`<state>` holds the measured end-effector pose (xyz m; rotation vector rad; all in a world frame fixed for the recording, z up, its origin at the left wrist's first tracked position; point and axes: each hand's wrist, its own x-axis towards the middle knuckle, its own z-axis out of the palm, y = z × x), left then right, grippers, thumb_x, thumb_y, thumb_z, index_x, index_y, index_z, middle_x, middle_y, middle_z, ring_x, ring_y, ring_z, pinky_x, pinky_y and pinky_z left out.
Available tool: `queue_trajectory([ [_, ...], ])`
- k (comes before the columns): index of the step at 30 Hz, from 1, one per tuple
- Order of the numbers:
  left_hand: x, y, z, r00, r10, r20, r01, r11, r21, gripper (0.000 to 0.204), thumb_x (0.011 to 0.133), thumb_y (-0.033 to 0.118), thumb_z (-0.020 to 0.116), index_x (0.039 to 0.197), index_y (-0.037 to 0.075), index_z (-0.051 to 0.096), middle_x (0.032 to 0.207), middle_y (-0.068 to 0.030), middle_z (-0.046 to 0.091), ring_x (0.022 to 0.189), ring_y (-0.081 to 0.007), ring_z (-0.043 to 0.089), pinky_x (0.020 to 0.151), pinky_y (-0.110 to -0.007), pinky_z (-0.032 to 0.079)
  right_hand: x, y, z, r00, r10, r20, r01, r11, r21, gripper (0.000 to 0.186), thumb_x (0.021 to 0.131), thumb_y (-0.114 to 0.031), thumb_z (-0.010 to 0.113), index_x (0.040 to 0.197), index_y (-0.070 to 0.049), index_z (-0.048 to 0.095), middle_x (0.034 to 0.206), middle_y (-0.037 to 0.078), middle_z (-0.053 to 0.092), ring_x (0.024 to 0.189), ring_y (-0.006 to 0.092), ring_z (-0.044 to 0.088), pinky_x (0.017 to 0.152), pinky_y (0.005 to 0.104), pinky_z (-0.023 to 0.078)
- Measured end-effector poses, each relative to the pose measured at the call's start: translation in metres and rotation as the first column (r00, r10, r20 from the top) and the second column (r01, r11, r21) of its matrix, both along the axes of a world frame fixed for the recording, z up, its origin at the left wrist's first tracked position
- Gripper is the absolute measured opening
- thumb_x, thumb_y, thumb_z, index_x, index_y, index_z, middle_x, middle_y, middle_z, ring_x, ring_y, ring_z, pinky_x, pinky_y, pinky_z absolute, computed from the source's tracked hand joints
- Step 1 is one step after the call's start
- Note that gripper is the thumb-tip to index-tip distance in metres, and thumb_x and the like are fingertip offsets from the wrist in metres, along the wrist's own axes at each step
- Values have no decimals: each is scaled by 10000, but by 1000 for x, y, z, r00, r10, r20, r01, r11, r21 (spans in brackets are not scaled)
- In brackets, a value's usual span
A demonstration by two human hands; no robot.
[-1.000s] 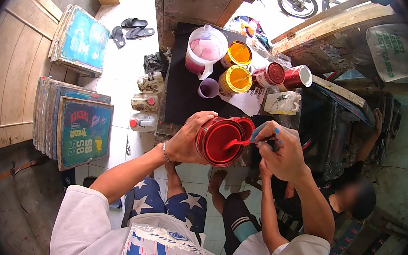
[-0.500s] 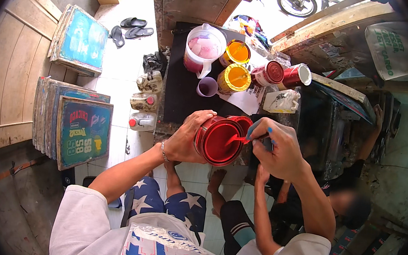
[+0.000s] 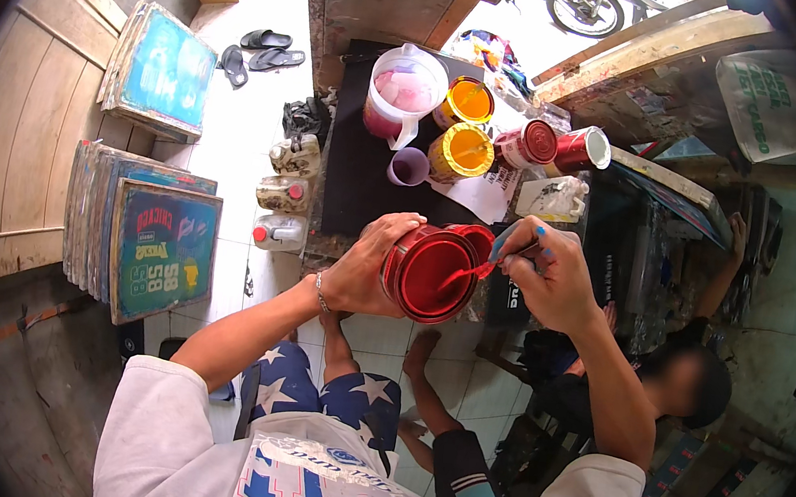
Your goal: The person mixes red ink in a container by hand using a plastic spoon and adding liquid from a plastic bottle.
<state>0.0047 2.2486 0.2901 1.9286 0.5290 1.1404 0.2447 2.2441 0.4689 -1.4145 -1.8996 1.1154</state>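
Note:
My left hand (image 3: 364, 269) is wrapped round the side of a can of red paint (image 3: 398, 283), which is tilted so its mouth faces me. Pinched in the fingers of my right hand (image 3: 550, 276) is a thin stirrer (image 3: 475, 273) coated in red, its lower end over the can's mouth and touching the paint. Blue stains mark the right fingertips. Behind the can shows a second round red container (image 3: 482, 242), mostly hidden.
On the black-topped table (image 3: 352, 181) stand a white jug (image 3: 403, 89), two yellow paint cans (image 3: 462, 150), a purple cup (image 3: 409, 166) and closed red cans (image 3: 527, 144). Bottles (image 3: 279, 231) line its left. Printing screens (image 3: 165, 253) lean further left. A co-worker (image 3: 685, 381) is at right.
The stirrer and my right hand have shifted slightly right and up; less of the stirrer is in the paint. The co-worker's arm has drawn back from beneath my right arm.

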Motion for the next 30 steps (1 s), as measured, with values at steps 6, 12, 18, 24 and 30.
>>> queue_trajectory([
  [6, -2, -1, -3, 1000, -5, -6, 5, 1000, -4, 1228, 501, 290, 1014, 1470, 34, 305, 1430, -223, 455, 1342, -396, 476, 1140, -491, 393, 3, 5, -10, 990, -52, -128, 44, 997, -64, 79, 797, 45, 536, 860, 37, 584, 738, 76, 619, 650, 94, 563, 607, 259, 484],
  [12, -2, -1, -3, 1000, -5, -9, 5, 1000, 5, 1233, 496, 287, 1016, 1472, 35, 304, 1436, -225, 453, 1343, -393, 477, 1136, -491, 397, 2, 7, -8, 984, -55, -168, 37, 994, -107, 88, 802, 50, 529, 872, 37, 581, 776, 61, 631, 668, 79, 548, 609, 249, 477],
  [18, -1, -1, -5, 1000, -19, -8, 19, 1000, -1, 1241, 493, 293, 1016, 1477, 43, 303, 1446, -225, 447, 1348, -394, 473, 1135, -490, 399, -2, 7, -13, 990, 14, -140, -30, 994, -110, 82, 798, 44, 529, 870, 30, 566, 791, 87, 637, 680, 118, 570, 620, 278, 489],
  [24, 0, -3, -3, 1000, -13, -14, 13, 1000, -5, 1243, 493, 298, 1017, 1478, 47, 304, 1446, -220, 449, 1349, -389, 474, 1134, -489, 403, 3, 8, -4, 999, 31, -24, -34, 992, -120, 70, 785, 29, 538, 850, 19, 562, 770, 102, 621, 639, 154, 560, 614, 291, 483],
  [30, 1, -4, -2, 1000, -11, -11, 11, 1000, -3, 1243, 490, 296, 1018, 1478, 47, 307, 1442, -220, 454, 1343, -389, 482, 1129, -489, 408, 2, 11, -2, 998, 27, -64, -29, 999, -34, 72, 786, 29, 543, 854, 14, 561, 711, 100, 606, 620, 169, 575, 600, 296, 486],
])
